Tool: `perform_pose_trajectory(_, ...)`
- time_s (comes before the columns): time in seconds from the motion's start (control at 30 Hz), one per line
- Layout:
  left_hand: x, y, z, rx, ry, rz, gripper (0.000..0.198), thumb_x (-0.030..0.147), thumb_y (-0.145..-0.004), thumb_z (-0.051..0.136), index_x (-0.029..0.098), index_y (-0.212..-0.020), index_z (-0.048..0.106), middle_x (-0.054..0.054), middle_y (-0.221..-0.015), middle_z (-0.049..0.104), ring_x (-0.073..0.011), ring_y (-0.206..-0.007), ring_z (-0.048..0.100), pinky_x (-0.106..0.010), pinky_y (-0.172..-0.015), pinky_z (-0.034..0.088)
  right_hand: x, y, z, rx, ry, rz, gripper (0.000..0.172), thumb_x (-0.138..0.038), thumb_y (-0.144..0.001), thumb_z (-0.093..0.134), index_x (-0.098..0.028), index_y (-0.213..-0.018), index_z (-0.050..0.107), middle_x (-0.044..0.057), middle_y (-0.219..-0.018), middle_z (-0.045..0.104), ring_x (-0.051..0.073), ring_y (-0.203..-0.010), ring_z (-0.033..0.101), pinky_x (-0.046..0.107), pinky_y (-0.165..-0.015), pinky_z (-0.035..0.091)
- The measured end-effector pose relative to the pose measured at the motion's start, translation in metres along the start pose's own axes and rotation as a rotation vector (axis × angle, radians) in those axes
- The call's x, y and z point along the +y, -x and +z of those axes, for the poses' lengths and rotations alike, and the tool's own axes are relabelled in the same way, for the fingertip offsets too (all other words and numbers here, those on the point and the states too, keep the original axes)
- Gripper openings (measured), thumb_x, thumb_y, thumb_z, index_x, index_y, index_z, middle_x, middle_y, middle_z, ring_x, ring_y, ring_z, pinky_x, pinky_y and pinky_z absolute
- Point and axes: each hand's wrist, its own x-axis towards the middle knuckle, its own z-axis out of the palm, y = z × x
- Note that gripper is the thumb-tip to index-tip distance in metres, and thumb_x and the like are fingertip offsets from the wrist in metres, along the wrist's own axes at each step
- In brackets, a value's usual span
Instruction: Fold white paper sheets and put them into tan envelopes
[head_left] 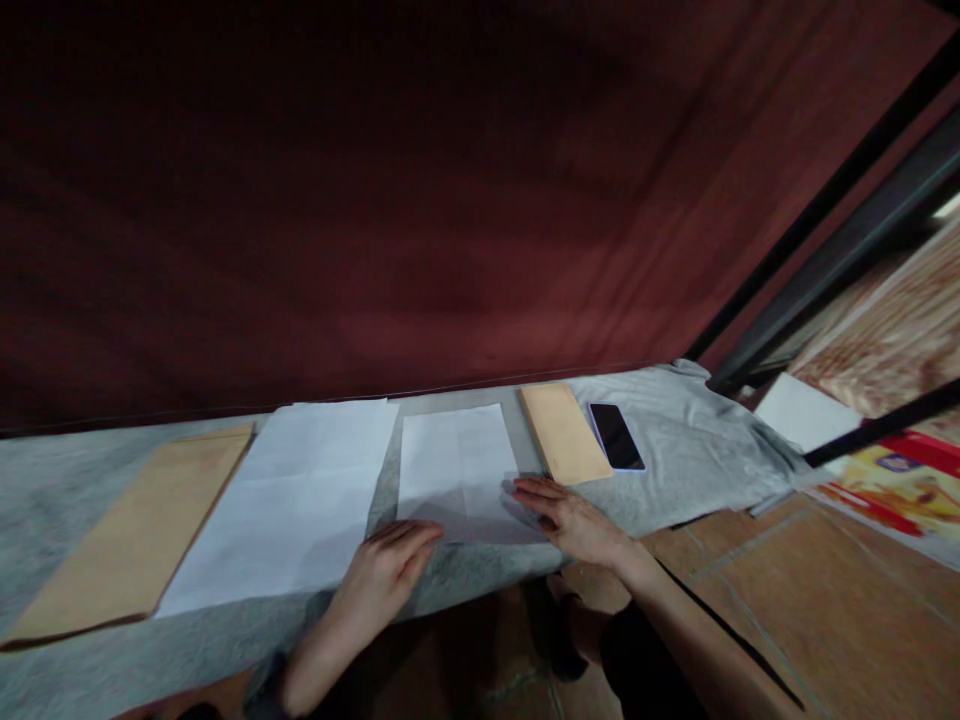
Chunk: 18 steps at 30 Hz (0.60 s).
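A creased white sheet of paper (459, 468) lies on the grey cloth (697, 440) in the middle of the view. My left hand (390, 570) rests flat at its near left corner, fingers stretched out and together. On the sheet's near right corner lies my right hand (574, 520), flat and open, fingers pointing left. Neither hand holds anything.
Left of the sheet lie a larger white sheet (300, 500) and a long brown envelope (135, 530). A smaller brown envelope (564, 432) and a black phone (616, 436) lie to the right. A dark red curtain (420, 200) hangs behind. Tiled floor (810, 600) lies at right.
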Motion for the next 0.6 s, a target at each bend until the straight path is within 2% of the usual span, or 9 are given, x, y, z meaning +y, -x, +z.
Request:
perform_pose_trajectory(0.1, 0.003, 0.004, -0.006, 0.018, 0.196, -0.114, 0.026, 0.037, -0.092, 0.054, 0.027, -0.099, 0.077, -0.003, -0.098, 0.079, -0.0193, -0.090, 0.074, -0.027, -0.084, 0.059, -0.003, 0.001, -0.003, -0.007, -0.007, -0.047, 0.072, -0.002, -0.081, 0.051, -0.031, -0.147, 0.050, -0.001, -0.156, 0.045, 0.017, -0.143, 0.043, 0.037, -0.120, 0.035)
perform_pose_trajectory(0.2, 0.007, 0.006, -0.014, -0.092, 0.306, -0.166, 0.024, 0.035, -0.090, 0.057, 0.028, -0.098, 0.079, -0.003, -0.099, 0.079, -0.0197, -0.091, 0.074, -0.028, -0.085, 0.059, -0.007, -0.001, -0.002, -0.045, -0.065, -0.072, 0.063, -0.004, -0.086, 0.053, -0.033, -0.142, 0.055, -0.001, -0.150, 0.053, 0.018, -0.140, 0.047, 0.042, -0.121, 0.033)
perform_pose_trajectory(0.27, 0.008, 0.006, -0.023, -0.169, 0.333, -0.167, 0.026, 0.030, -0.085, 0.064, 0.029, -0.107, 0.078, -0.003, -0.111, 0.077, -0.0210, -0.102, 0.073, -0.030, -0.092, 0.058, -0.009, -0.002, -0.001, -0.078, -0.133, -0.071, 0.055, -0.006, -0.091, 0.052, -0.035, -0.137, 0.060, -0.002, -0.143, 0.060, 0.018, -0.135, 0.053, 0.041, -0.119, 0.036)
perform_pose_trajectory(0.4, -0.005, 0.004, -0.037, -0.268, 0.285, -0.132, 0.064, 0.024, -0.077, 0.075, 0.032, -0.138, 0.059, -0.004, -0.142, 0.061, -0.0247, -0.130, 0.059, -0.039, -0.109, 0.047, -0.011, -0.003, 0.000, -0.100, -0.235, -0.049, 0.047, -0.009, -0.095, 0.050, -0.034, -0.132, 0.065, -0.003, -0.138, 0.064, 0.018, -0.131, 0.057, 0.036, -0.112, 0.045)
perform_pose_trajectory(0.5, -0.022, 0.003, -0.031, -0.231, 0.169, -0.061, 0.056, 0.017, -0.082, 0.067, 0.031, -0.136, 0.062, -0.004, -0.146, 0.057, -0.0240, -0.137, 0.052, -0.042, -0.115, 0.041, -0.012, -0.002, -0.002, -0.095, -0.282, -0.023, 0.042, -0.013, -0.097, 0.049, -0.034, -0.128, 0.067, -0.002, -0.137, 0.065, 0.019, -0.130, 0.058, 0.038, -0.112, 0.046)
perform_pose_trajectory(0.6, -0.035, 0.003, -0.017, -0.186, 0.090, 0.000, 0.057, 0.006, -0.088, 0.047, 0.035, -0.135, 0.062, -0.001, -0.147, 0.056, -0.0187, -0.138, 0.051, -0.043, -0.117, 0.040, -0.017, -0.001, -0.002, -0.133, -0.305, -0.021, 0.038, -0.017, -0.098, 0.049, -0.034, -0.126, 0.069, -0.001, -0.135, 0.066, 0.020, -0.128, 0.060, 0.040, -0.110, 0.048)
